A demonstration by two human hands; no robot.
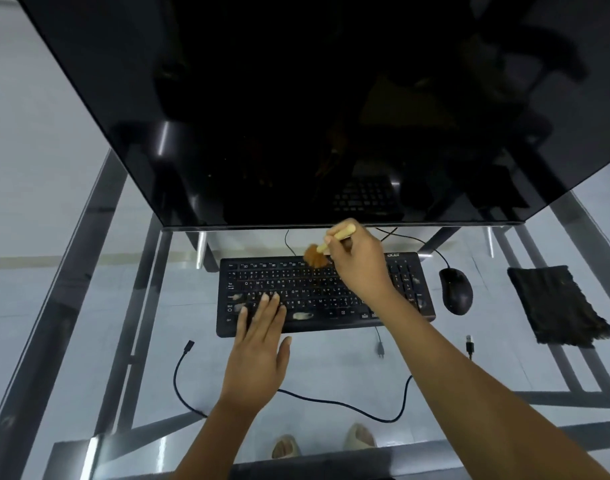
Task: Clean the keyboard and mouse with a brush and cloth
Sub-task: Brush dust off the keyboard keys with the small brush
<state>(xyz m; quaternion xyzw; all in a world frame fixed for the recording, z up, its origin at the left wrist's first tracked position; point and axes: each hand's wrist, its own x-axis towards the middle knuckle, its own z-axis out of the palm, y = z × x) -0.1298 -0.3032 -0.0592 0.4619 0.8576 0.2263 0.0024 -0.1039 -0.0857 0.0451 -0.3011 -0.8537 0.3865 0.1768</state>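
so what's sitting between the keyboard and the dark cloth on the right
In the head view, the black mouse lies between the keyboard and the cloth, apart from both, its cable running back toward the monitor.

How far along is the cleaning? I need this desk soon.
Early. Nothing looks finished: pale smudges remain on the black keyboard. Right hand sweeps the yellow-handled brush over its top rows; left hand steadies it. Black mouse and dark cloth lie untouched.

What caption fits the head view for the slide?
Right hand brushes the keyboard's top row with a brush; left hand steadies it.
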